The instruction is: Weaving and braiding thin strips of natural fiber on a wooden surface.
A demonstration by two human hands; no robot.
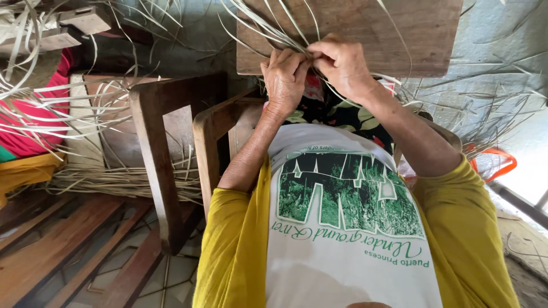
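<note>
My left hand (283, 78) and my right hand (341, 64) meet at the near edge of a wooden board (394, 34) resting in front of me. Both pinch thin pale straw strips (273, 29) that fan up and to the left across the board. The fingertips of the two hands touch each other where the strips come together. My forearms come out of yellow sleeves, and a white shirt with a green print fills the lower middle of the view.
Two wooden chair arms (154, 154) stand to my left. A bundle of dried straw (114, 179) lies on a bench behind them, beside red and yellow cloth (28, 137). An orange plastic object (495, 162) sits at right. Loose strips lie scattered around.
</note>
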